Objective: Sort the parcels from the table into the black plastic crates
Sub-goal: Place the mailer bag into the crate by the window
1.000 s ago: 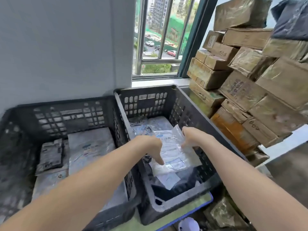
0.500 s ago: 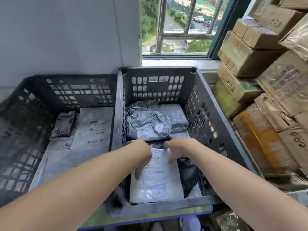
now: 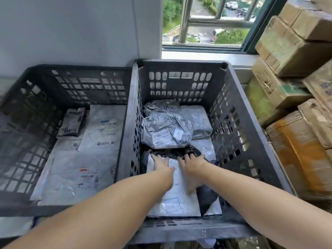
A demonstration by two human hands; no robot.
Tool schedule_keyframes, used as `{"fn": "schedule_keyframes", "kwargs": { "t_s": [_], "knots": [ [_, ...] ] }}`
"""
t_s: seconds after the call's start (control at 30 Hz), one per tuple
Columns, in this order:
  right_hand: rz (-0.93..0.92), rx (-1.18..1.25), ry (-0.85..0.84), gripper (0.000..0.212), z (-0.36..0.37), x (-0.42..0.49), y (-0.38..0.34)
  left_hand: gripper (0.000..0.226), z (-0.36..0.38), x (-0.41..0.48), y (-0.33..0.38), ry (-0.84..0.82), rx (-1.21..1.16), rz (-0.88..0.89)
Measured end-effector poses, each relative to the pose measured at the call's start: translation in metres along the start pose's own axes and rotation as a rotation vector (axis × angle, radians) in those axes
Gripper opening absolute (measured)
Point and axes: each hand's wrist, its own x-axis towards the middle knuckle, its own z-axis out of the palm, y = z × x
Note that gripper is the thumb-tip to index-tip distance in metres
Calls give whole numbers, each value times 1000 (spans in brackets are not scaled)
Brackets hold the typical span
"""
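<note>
Two black plastic crates stand side by side. Inside the right crate (image 3: 239, 126) a flat white parcel (image 3: 177, 203) lies at the near end on darker bags. My left hand (image 3: 160, 163) and my right hand (image 3: 193, 166) both rest flat on its far end with fingers spread. Behind them sits a crumpled grey parcel (image 3: 165, 126) with a label. The left crate (image 3: 36, 97) holds flat white parcels (image 3: 75, 178) and a small grey packet (image 3: 71, 122).
Stacked cardboard boxes (image 3: 294, 51) fill the right side, close against the right crate. A grey wall stands behind the crates. A window with a metal rail (image 3: 203, 20) is at the back.
The white parcel went from held above the right crate to lying flat in it. Both hands moved down with it and now press on it with fingers spread.
</note>
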Motion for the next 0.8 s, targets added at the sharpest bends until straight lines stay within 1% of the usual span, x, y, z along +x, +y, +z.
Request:
{"fn": "schedule_keyframes", "kwargs": {
  "t_s": [0.07,0.13,0.2,0.27,0.33,0.4,0.53,0.6,0.67,0.73,0.8],
  "knots": [
    [4,-95,26,140,3,3,-5,80,5,4,8,-6,108,-20],
    [-9,-109,55,137,3,2,-2,85,6,3,10,-7,153,-28],
    [-34,-42,51,132,-4,-4,4,92,1,-3,6,-22,165,-4],
    [-59,32,46,123,-16,-13,14,98,-7,-12,0,-24,204,70],
    [-79,80,76,111,-29,-25,24,99,-15,-24,-8,8,202,142],
    [-85,99,108,110,-43,-37,37,99,-24,-39,-18,73,124,142],
    [-34,34,219,95,-76,-54,58,108,-44,-70,-44,237,30,16],
    [14,8,305,101,-92,-63,64,110,-53,-85,-61,306,-25,-51],
    [66,10,432,108,-110,-73,67,108,-57,-101,-82,410,-90,-107],
    [119,20,561,108,-133,-82,66,102,-56,-120,-109,522,-155,-176],
    [159,33,656,106,-161,-92,57,98,-48,-143,-139,608,-199,-270]
  ]
}}
